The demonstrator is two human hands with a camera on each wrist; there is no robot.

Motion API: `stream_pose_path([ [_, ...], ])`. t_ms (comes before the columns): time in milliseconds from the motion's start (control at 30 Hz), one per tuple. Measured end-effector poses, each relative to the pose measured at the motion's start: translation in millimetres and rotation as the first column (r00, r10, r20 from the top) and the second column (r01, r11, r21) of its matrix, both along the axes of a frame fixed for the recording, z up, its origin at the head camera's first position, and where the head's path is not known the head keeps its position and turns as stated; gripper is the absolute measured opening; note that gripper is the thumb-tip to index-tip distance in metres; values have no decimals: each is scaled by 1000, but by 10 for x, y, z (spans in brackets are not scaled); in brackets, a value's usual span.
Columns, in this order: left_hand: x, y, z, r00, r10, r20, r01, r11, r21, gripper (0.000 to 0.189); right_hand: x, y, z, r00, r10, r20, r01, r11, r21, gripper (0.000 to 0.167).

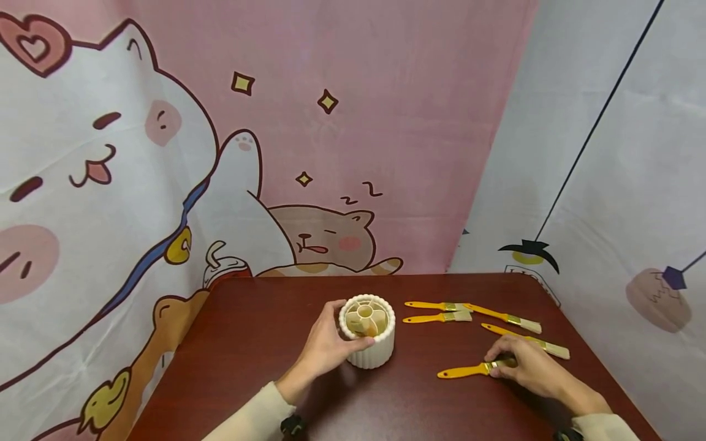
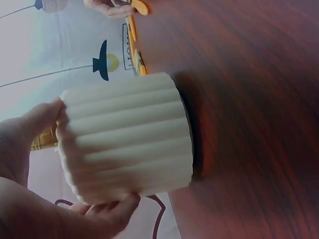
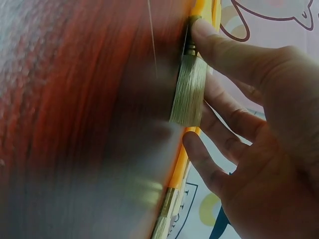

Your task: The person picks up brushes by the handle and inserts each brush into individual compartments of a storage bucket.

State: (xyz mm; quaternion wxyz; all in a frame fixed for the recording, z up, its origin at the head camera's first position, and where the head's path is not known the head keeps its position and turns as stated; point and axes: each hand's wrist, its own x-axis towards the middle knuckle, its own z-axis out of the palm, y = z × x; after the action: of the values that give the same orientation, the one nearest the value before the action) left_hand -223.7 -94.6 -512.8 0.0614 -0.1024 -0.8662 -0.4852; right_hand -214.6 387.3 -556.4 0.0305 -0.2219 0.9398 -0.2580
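My left hand (image 1: 331, 343) holds a cream ribbed pen holder (image 1: 375, 355) by its rim, thumb on the near side and fingers at the far left. Dividers split its round top into compartments, and something yellowish shows in the nearer ones. In the left wrist view the ribbed wall of the holder (image 2: 124, 139) fills the middle. Further right, my right hand (image 1: 524, 367) pinches a paintbrush (image 1: 462, 372) around its metal collar. Its orange handle points left along the table. The right wrist view shows its pale bristles (image 3: 189, 92) beside the fingers.
Several more orange-handled paintbrushes lie behind and beside the right hand, including one (image 1: 421, 319) near the holder, one (image 1: 491, 312) further back and one (image 1: 554, 350) by the fingers. The dark red wooden table (image 1: 248, 355) meets a printed cloth backdrop (image 1: 408, 153) at its back edge.
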Motion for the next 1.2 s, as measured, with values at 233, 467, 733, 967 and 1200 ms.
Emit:
stream_pose_path([
  [233, -18, -76, 22, 996, -76, 56, 71, 994, 82, 100, -7, -27, -4, 1000, -7, 19, 8, 1000, -21, 22],
  [467, -47, -132, 31, 991, -113, 74, 108, 992, 70, 106, 7, -60, 4, 1000, -3, 22, 4, 998, -57, 23],
  [733, -68, -166, 15, 983, -155, 102, 137, 977, 164, 99, 5, -73, 25, 999, -15, 37, 17, 999, -48, 16],
  [967, -24, -180, -7, 989, -117, 93, 104, 986, 132, 99, 4, -128, 18, 1000, -28, -12, 27, 997, -69, 16],
  [1200, 48, -48, -27, 999, 41, 16, -41, 999, -25, 114, 32, -269, 53, 993, -72, -90, 61, 992, -114, 18],
])
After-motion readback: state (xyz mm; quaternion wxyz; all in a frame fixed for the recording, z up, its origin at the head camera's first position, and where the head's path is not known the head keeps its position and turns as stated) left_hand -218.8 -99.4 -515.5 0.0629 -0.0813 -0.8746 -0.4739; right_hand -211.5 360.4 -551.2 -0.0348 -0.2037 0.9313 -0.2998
